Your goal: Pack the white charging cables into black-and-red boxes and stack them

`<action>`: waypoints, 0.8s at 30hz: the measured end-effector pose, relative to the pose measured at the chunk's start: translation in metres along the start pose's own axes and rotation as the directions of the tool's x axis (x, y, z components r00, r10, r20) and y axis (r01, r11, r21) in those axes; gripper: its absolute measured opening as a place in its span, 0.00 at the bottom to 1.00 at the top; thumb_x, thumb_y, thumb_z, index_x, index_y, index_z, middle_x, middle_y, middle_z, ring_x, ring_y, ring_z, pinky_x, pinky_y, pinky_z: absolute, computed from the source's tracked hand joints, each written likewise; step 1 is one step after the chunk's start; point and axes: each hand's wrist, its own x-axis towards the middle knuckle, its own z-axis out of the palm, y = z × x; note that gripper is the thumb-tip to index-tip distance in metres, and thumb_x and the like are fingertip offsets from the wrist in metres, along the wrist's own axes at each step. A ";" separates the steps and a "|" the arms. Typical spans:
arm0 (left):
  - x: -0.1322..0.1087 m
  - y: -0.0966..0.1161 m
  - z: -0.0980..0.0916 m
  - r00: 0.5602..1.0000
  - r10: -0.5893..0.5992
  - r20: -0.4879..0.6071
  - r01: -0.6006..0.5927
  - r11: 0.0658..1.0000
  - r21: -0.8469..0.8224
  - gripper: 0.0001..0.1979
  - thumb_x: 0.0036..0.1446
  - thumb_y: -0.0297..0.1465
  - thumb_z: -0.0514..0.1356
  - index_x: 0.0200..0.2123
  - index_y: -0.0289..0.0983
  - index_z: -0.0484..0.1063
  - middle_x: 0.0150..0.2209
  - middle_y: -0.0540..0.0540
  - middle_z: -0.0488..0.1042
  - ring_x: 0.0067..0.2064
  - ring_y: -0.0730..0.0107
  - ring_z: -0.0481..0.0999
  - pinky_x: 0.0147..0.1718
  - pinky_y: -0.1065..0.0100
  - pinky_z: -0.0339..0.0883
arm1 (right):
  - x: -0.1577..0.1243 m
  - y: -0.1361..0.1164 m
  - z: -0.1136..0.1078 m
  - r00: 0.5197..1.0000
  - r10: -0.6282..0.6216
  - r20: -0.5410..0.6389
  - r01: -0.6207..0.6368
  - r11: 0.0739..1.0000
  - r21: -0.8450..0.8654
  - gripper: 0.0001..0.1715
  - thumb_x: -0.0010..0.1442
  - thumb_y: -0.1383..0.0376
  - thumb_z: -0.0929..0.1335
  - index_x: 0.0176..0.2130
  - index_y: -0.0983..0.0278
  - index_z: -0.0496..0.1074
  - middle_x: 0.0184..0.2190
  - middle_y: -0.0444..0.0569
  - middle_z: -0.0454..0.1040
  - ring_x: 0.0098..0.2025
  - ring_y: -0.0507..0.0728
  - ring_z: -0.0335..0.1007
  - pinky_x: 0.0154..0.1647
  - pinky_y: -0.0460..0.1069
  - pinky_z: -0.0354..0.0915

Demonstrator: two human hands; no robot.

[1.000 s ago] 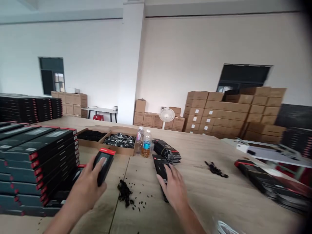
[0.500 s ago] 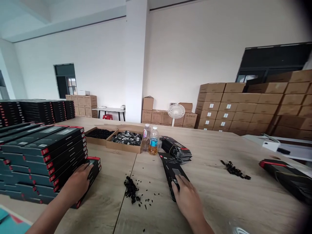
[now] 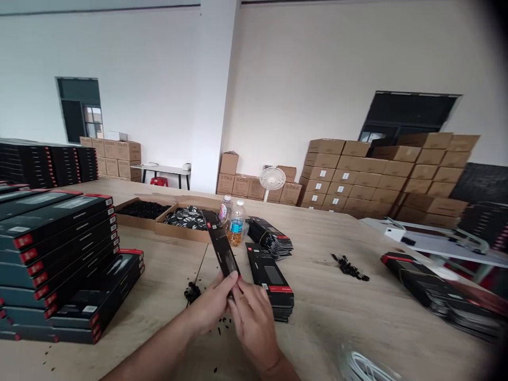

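Note:
Both of my hands grip one slim black carton with red marks, tilted up over the table. My left hand holds its near end from the left, thumb on top. My right hand closes round the same end from the right; the fingers partly hide that end. Just right of it lies a pile of flat black cartons. A heap of small black pieces sits behind my left wrist. At the left stands a tall stack of filled black boxes, with a lower black box beside it.
Behind are two cardboard trays, one with small black parts, one with black-and-white pieces. Two bottles stand beside them. More flat cartons, a black heap, a banded bundle and a bagged white cable lie rightward.
My left hand has left the box stack and come to the middle. My right hand has lifted a carton off the pile, and both hands now hold it. The view has shifted right.

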 end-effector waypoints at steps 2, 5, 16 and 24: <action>0.019 -0.010 0.001 0.995 -0.007 -0.103 -0.003 0.996 -0.089 0.19 0.52 0.44 0.65 0.39 0.34 0.75 0.38 0.40 0.81 0.40 0.62 0.81 0.40 0.65 0.74 | -0.003 0.000 0.003 1.000 0.007 0.025 -0.009 0.997 0.072 0.20 0.66 0.66 0.64 0.57 0.61 0.70 0.51 0.57 0.76 0.51 0.63 0.72 0.50 0.58 0.65; 0.034 -0.007 -0.024 0.983 -0.007 -0.184 -0.010 0.996 -0.093 0.15 0.48 0.38 0.67 0.36 0.34 0.75 0.32 0.44 0.80 0.33 0.66 0.79 0.35 0.65 0.75 | -0.005 0.002 0.007 0.985 0.153 0.086 -0.164 0.976 0.145 0.13 0.66 0.68 0.63 0.47 0.61 0.75 0.46 0.54 0.77 0.48 0.61 0.72 0.49 0.56 0.66; 0.036 0.002 -0.061 0.988 -0.041 -0.146 0.046 0.998 0.031 0.16 0.36 0.22 0.65 0.34 0.32 0.80 0.31 0.43 0.81 0.33 0.64 0.79 0.34 0.62 0.78 | 0.012 -0.017 0.041 0.731 0.208 0.649 -0.435 0.876 0.209 0.07 0.52 0.71 0.73 0.33 0.60 0.76 0.30 0.43 0.76 0.33 0.56 0.72 0.36 0.48 0.62; 0.040 0.003 -0.066 0.964 0.054 -0.260 -0.003 0.982 0.190 0.07 0.43 0.27 0.60 0.29 0.33 0.75 0.26 0.46 0.76 0.28 0.67 0.75 0.21 0.69 0.73 | 0.029 0.015 0.029 0.740 0.286 0.609 -0.564 0.758 0.328 0.10 0.61 0.68 0.65 0.27 0.62 0.69 0.21 0.39 0.69 0.25 0.51 0.64 0.26 0.45 0.56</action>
